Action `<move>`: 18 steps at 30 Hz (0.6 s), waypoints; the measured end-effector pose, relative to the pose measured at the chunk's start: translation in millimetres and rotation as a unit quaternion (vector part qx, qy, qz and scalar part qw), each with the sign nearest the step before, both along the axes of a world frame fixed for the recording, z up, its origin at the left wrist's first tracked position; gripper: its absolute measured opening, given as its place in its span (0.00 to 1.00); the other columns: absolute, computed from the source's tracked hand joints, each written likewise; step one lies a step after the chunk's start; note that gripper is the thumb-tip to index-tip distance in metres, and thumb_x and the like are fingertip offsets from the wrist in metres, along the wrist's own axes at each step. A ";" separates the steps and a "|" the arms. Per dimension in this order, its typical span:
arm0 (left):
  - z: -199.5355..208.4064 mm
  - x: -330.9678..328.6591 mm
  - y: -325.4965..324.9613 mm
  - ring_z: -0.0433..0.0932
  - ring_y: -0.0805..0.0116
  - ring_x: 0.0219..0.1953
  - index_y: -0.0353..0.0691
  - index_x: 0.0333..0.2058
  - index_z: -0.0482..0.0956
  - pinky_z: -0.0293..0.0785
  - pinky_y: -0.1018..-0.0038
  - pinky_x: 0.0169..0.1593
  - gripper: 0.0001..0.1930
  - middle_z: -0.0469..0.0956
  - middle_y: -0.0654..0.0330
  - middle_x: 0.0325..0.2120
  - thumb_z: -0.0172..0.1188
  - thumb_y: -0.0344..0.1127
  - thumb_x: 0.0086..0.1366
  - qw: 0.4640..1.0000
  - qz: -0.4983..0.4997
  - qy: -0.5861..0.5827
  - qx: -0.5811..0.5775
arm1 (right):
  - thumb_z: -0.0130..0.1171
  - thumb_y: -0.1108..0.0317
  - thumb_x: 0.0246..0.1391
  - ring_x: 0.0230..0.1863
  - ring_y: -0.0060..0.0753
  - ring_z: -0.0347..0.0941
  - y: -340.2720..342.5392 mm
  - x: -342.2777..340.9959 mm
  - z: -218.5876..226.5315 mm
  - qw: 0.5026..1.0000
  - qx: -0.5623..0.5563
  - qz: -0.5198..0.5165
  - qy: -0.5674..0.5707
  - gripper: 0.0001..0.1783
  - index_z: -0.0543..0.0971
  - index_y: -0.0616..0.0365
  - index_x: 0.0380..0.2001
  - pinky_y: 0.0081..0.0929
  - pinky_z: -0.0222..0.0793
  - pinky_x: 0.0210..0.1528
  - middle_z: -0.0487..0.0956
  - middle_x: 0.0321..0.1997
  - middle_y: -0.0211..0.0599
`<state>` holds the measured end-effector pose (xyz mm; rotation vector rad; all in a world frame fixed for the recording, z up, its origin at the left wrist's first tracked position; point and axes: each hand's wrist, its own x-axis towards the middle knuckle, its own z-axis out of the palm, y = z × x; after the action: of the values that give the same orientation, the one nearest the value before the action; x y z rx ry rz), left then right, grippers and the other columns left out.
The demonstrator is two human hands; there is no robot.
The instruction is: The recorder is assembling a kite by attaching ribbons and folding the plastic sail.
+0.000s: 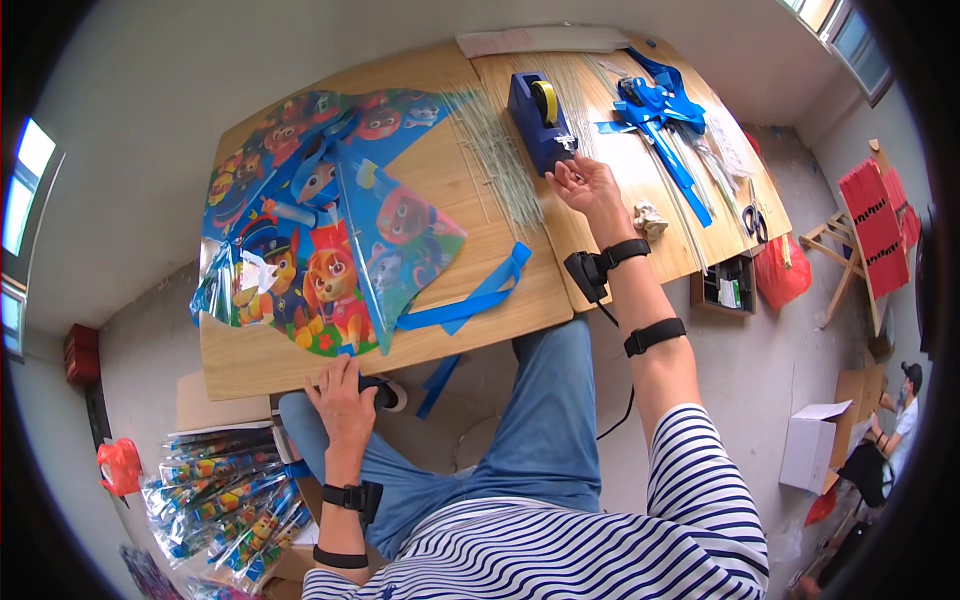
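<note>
A colourful sheet printed with cartoon dogs, like a kite, lies on the left part of the table with a thin rod along it. My left hand is at the table's near edge, fingers stretched toward the sheet's lower tip, where a small blue piece shows. Farther off and to the right stands a dark blue tape dispenser with a yellow roll. My right hand is at its near end, fingers curled together; whatever they pinch is too small to make out. A blue ribbon trails from the sheet.
Thin clear rods lie beside the dispenser. Blue ribbons, scissors and crumpled paper are on the right. Packed printed sheets are piled lower left. A red bag hangs by the table; another person is at far right.
</note>
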<state>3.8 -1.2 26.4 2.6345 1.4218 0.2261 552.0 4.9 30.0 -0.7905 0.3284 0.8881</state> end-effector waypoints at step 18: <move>0.0 0.0 -1.3 0.67 0.55 0.67 0.40 0.58 0.78 0.49 0.34 0.73 0.31 0.72 0.61 0.62 0.73 0.34 0.55 1.000 0.003 -0.015 -0.004 | 0.56 0.75 0.63 0.41 0.48 0.87 15.4 -12.2 21.8 0.972 -0.094 0.008 -0.214 0.05 0.78 0.65 0.40 0.49 0.75 0.49 0.86 0.39 0.49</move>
<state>3.8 -2.5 26.4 2.6086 1.4189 0.2586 539.7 20.2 51.9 -1.1366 0.0242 0.6841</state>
